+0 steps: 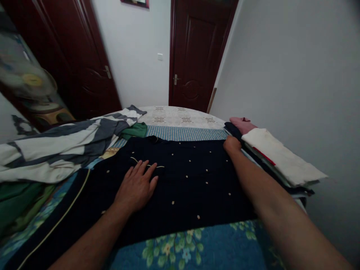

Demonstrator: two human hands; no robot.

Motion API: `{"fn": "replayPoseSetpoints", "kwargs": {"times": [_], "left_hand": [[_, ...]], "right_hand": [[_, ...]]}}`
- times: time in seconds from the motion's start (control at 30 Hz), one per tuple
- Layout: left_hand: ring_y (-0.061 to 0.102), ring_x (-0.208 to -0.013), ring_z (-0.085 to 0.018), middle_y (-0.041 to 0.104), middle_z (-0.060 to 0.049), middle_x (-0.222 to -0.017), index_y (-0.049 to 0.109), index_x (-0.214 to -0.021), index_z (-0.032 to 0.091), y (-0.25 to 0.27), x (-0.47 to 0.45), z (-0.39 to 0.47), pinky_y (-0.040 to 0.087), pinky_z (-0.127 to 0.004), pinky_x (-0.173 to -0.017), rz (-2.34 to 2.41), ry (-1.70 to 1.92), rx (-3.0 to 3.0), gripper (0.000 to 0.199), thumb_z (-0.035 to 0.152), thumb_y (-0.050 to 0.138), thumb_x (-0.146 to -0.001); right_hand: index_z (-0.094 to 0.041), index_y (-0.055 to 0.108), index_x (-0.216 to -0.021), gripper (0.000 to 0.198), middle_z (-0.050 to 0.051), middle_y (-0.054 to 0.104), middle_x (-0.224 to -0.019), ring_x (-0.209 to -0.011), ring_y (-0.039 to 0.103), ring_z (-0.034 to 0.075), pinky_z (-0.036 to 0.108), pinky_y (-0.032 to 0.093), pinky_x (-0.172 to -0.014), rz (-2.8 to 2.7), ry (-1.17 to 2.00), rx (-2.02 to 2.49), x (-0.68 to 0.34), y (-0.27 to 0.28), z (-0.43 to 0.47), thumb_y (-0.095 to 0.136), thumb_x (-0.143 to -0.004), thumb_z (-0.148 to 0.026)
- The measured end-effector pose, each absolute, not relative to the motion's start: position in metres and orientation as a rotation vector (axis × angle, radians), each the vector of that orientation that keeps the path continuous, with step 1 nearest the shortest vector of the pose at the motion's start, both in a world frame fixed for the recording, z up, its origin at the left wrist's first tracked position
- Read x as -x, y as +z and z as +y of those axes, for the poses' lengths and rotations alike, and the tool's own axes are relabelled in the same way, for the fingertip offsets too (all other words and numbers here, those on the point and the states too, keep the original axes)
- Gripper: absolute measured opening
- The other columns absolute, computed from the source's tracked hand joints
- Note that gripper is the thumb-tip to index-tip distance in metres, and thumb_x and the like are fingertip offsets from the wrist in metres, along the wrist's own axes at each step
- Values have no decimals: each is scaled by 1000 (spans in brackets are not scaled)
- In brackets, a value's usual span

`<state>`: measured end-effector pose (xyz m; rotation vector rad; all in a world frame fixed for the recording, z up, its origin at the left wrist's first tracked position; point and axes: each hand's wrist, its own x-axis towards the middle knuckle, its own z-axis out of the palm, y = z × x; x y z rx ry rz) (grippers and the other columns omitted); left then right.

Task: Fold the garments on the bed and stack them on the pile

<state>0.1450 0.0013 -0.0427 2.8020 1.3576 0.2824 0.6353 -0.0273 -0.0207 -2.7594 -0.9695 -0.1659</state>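
A navy garment [180,191] with small pale flowers lies spread out across a blue floral bed cover [225,243]. Pale piping runs along its pocket and along an edge at the left. My left hand [137,185] rests flat on the garment by the pocket piping, fingers spread. At the garment's far right corner, my right hand [233,144] is closed on the cloth; its fingertips are hidden. Just right of that hand stands a stack of folded clothes, with a cream piece [278,153] on top and a pink one [243,124] behind.
A grey-and-white striped cloth [92,138] is heaped at the left, with green fabric [19,202] below it. Beyond the garment lie a blue striped mat [180,133] and a patterned white cover [171,116]. A wall [303,75] borders the right side.
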Motion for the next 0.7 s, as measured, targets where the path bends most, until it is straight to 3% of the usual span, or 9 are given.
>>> {"fn": "replayPoseSetpoints", "kwargs": {"times": [0.2, 0.4, 0.53, 0.7], "left_hand": [[34, -162, -35, 48, -13, -169, 56, -159, 26, -37, -146, -7, 25, -58, -131, 1346, 357, -2686, 58, 47, 48, -106], [32, -162, -35, 47, -12, -170, 54, -160, 27, -37, -145, -11, 23, -58, -131, 1347, 367, -2677, 58, 49, 46, -106], [32, -162, -34, 47, -13, -169, 54, -160, 26, -39, -145, -12, 24, -57, -131, 1348, 390, -2689, 59, 50, 45, -107], [32, -162, -34, 48, -12, -169, 53, -160, 28, -41, -144, -13, 24, -58, -131, 1335, 411, -2680, 58, 51, 46, -107]], "right_hand": [[-8, 65, -141, 48, 29, 70, -131, -122, 70, 37, 50, 53, -104, -1145, -184, 2784, -594, -10, -32, 53, -99, -28], [-18, 59, -153, 52, 14, 59, -157, -147, 53, 27, 41, 38, -125, -2001, -27, 2119, -479, -29, -32, 46, -107, -37], [-25, 51, -162, 57, 10, 43, -171, -160, 35, 30, 53, 29, -131, -2302, 95, 1863, -427, -46, -22, 44, -109, -46], [-28, 45, -165, 58, 9, 33, -177, -164, 25, 32, 63, 24, -129, -2149, 117, 2091, -418, -54, 17, 39, -111, -51]]}}
